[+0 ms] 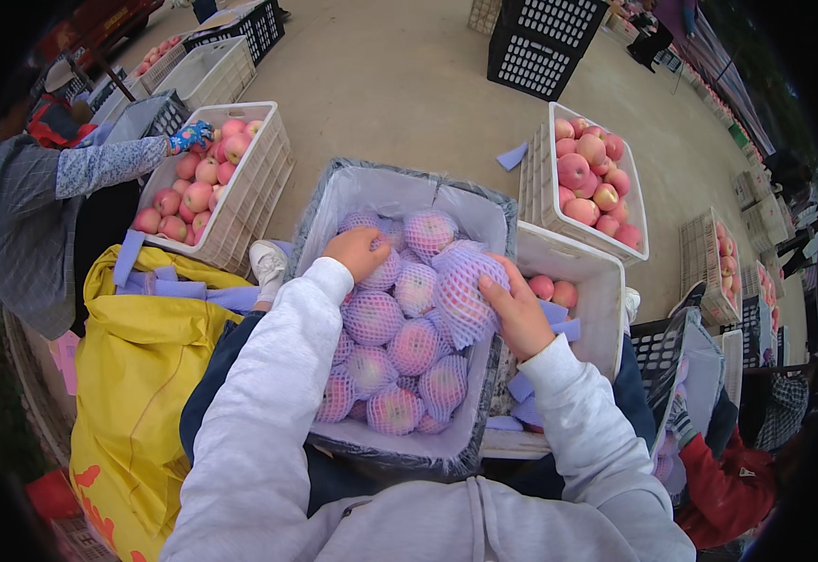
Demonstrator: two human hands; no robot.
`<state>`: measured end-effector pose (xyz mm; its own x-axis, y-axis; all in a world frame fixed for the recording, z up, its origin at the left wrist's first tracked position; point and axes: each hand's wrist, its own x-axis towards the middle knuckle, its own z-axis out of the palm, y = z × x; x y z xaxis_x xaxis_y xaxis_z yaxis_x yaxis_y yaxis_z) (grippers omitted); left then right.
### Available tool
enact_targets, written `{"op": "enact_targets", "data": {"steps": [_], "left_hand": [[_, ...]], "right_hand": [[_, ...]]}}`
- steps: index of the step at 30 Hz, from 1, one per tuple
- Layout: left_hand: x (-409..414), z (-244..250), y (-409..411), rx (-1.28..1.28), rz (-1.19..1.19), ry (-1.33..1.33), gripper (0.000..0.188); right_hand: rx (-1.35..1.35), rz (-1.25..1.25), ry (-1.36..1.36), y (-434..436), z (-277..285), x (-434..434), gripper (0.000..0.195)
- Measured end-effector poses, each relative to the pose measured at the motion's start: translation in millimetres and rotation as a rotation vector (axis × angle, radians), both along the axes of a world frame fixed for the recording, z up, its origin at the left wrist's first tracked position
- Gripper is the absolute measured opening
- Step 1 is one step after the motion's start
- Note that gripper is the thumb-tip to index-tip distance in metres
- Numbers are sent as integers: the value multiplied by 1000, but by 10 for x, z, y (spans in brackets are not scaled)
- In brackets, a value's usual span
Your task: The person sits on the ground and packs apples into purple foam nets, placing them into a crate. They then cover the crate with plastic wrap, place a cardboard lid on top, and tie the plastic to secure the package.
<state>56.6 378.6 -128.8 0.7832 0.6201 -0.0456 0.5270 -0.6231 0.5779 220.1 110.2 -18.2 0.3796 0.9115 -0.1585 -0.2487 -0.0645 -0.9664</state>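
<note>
A lined crate [479, 190] before me holds many apples in purple foam nets, with plastic film over its rim. My right hand [520, 309] grips a netted apple [466, 291] above the others at the crate's right side. At the upper left of the pile, my left hand [358, 253] rests with curled fingers on a netted apple [381, 272]; whether it grips this apple, I cannot tell. Flat purple foam nets [177, 288] lie on a yellow sack [149, 358] to my left. More nets and a few bare apples [565, 293] are inside a white crate [602, 281] to my right.
A co-worker's gloved hand [191, 135] touches bare apples in a white crate [275, 147] at the left. Another white crate of apples [535, 175] stands at the upper right, near stacked black crates [532, 74]. A person in a red sleeve [725, 485] works at the lower right.
</note>
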Motion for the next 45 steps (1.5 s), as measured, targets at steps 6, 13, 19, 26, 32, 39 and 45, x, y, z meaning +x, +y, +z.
{"op": "enact_targets", "data": {"steps": [6,13,19,26,32,39,45], "left_hand": [[-28,99,-177,143,82,88,40],[-178,5,-193,176,120,99,48],[-212,-44,-127,45,98,98,60],[11,-253,393,-551,97,-146,50],[535,202,814,-1250,564,-850,38],[259,320,582,-1039,466,-983,43],[203,-205,-185,224,247,-12,74]], "right_hand": [[86,18,-609,1306,-424,136,60],[-117,176,-782,2093,-852,113,63],[-275,409,-1002,2159,-829,342,73],[-459,512,-1105,2250,-864,479,76],[-570,563,-1255,2267,-828,387,72],[-706,570,-1614,2353,-992,182,60],[-151,226,-1603,1877,-1264,204,54]]}}
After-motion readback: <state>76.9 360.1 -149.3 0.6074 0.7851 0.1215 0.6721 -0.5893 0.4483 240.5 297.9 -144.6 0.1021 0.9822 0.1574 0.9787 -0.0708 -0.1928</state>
